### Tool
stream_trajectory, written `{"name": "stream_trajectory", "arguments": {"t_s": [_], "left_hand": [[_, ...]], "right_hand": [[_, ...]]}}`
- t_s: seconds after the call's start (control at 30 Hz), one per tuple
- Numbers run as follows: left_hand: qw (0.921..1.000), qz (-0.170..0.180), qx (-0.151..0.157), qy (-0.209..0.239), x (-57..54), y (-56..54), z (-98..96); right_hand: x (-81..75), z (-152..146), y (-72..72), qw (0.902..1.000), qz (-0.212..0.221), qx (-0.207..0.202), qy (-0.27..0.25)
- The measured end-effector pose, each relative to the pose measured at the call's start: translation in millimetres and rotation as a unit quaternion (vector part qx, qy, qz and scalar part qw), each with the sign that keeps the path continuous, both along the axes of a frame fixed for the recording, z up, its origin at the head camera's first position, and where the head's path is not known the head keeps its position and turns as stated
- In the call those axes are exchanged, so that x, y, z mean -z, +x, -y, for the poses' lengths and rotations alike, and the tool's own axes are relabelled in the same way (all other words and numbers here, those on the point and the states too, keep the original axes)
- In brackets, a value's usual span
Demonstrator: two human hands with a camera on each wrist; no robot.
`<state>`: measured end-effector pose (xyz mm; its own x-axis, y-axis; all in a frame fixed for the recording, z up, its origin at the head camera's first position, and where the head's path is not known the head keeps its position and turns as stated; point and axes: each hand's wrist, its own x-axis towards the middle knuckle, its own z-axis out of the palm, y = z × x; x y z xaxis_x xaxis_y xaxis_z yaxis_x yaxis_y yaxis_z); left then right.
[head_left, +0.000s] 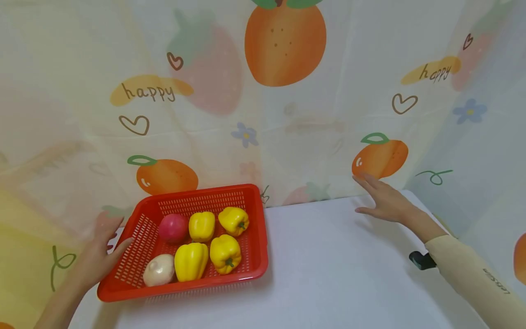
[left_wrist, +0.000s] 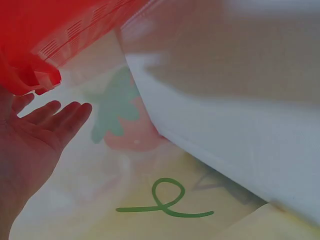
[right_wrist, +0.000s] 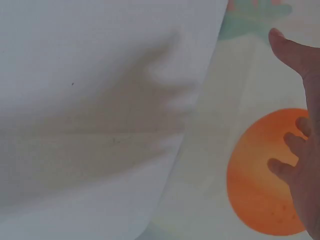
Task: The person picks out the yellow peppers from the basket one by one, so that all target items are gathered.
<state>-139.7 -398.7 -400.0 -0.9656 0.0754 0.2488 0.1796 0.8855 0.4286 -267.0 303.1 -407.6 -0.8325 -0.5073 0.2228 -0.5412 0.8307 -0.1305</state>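
Note:
A red plastic basket point(head_left: 260, 256) with slotted sides is at the left of the table. In it lie several yellow bell peppers point(head_left: 191, 262), a round dark-pink fruit or vegetable point(head_left: 173, 228) and a whitish round one with a small nub point(head_left: 159, 270). My left hand point(head_left: 98, 256) is at the basket's left rim, its thumb overlapping that rim in the head view. In the left wrist view, the fingers of this left hand point(left_wrist: 42, 132) extend just below the basket's edge point(left_wrist: 50, 80). Over at the right, my right hand point(head_left: 388, 199) hovers above the table, fingers spread and holding nothing.
A white cloth covers the table point(head_left: 328, 260). Behind it hangs a pale curtain point(head_left: 287, 114) printed with fruit, hearts and "happy", which also runs along both sides. Near the table's right edge, a small dark object point(head_left: 422, 260) shows beside my right sleeve.

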Motion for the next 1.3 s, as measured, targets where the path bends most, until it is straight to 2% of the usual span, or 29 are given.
{"name": "stream_trajectory", "arguments": {"t_s": [0.17,0.3,0.53,0.67,0.8,1.0,1.17,1.3], "left_hand": [[0.9997,-0.009,-0.007,0.022,4.4,3.2,1.1],[0.9987,-0.025,-0.009,0.044,8.4,4.4,0.7],[0.9973,-0.003,-0.043,0.059,14.9,5.2,-0.8],[0.9966,0.002,-0.054,0.062,16.3,6.0,-0.2],[0.9956,0.004,-0.061,0.071,16.6,7.1,-0.5],[0.9911,0.024,-0.073,0.109,17.9,6.2,-2.9],[0.987,0.027,-0.08,0.137,21.0,5.5,-1.8],[0.9839,0.018,-0.073,0.162,21.3,6.0,-1.7]], "right_hand": [[-1.4,9.5,-1.2,0.9987,-0.043,-0.026,0.012],[-5.3,18.9,-0.3,0.9977,-0.052,-0.042,0.011],[-12.6,29.8,-6.6,0.9959,-0.068,-0.055,-0.023],[-16.5,36.9,-9.7,0.9951,-0.068,-0.062,-0.037],[-18.2,47.6,-8.7,0.9953,-0.048,-0.066,-0.052],[-18.9,65.4,-5.3,0.9941,-0.026,-0.075,-0.074],[-22.9,81.5,-3.3,0.9909,-0.031,-0.099,-0.085],[-28.4,94.5,-1.8,0.9885,-0.039,-0.117,-0.088]]}}
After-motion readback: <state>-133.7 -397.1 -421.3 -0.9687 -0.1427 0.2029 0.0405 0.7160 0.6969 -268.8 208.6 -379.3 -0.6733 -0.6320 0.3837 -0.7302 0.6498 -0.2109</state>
